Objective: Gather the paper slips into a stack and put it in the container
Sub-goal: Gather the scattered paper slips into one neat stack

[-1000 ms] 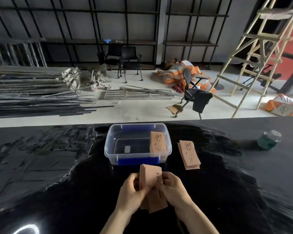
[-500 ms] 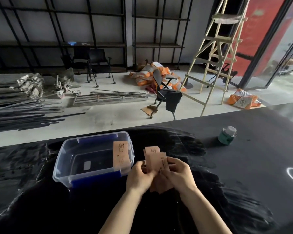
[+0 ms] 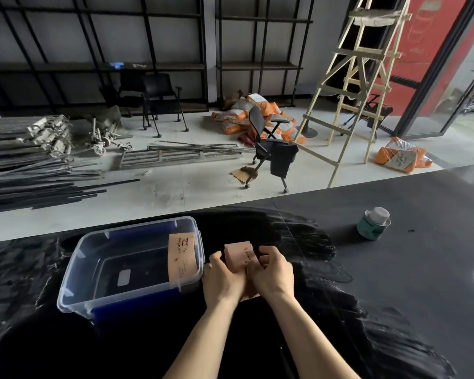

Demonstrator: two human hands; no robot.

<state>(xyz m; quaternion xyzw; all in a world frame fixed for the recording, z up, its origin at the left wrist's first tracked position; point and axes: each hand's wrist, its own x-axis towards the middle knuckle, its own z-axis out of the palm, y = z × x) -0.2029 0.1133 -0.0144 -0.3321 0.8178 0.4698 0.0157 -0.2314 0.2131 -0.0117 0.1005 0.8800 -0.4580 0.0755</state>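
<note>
A stack of pinkish-brown paper slips [image 3: 240, 257] stands on the black table just right of the container, squeezed between both hands. My left hand [image 3: 222, 280] presses its left side and my right hand [image 3: 271, 272] wraps its right side; the lower part of the stack is hidden by the hands. The clear plastic container [image 3: 74, 274] with blue latches sits to the left, open-topped. One printed paper slip [image 3: 182, 258] leans inside against its right wall.
A small green bottle with a white cap [image 3: 374, 224] stands on the table at the far right. The table's far edge [image 3: 340, 188] runs behind the container; beyond it lie a floor with metal bars, chairs and a wooden ladder [image 3: 359, 86].
The hands carried the held slips to the right onto the slips lying beside the container and now squeeze them together as one stack. The view shifted right, so the container sits further left.
</note>
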